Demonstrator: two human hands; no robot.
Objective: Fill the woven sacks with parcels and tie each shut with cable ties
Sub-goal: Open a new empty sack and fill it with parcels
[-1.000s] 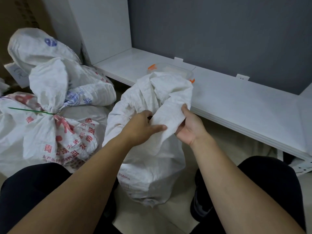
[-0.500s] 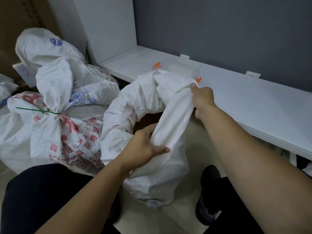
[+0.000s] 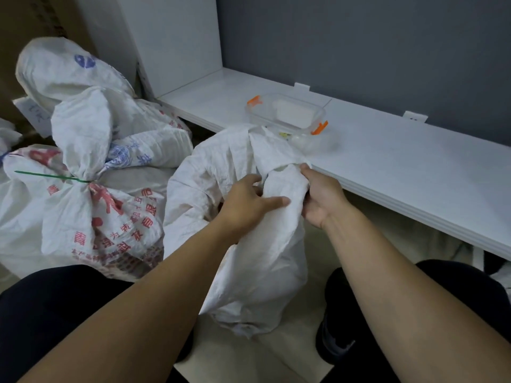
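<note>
A plain white woven sack (image 3: 257, 275) stands on the floor between my knees, its top cloth gathered into a thick roll. My left hand (image 3: 246, 205) grips that roll from the left, thumb laid across it. My right hand (image 3: 322, 197) grips the same roll from the right, fingers curled round the cloth. What the sack contains is hidden. To the left lies a printed sack (image 3: 91, 217) with red characters, its neck tied by a green cable tie (image 3: 49, 176).
More filled sacks (image 3: 63, 70) are piled at the back left. A low white shelf (image 3: 401, 172) runs along the grey wall, with a clear plastic box (image 3: 290, 114) with orange clips on it. My dark-trousered knees frame the sack.
My right hand came back from the sack's far edge by the shelf and now grips the gathered cloth beside my left hand. The sack's mouth has been drawn narrower.
</note>
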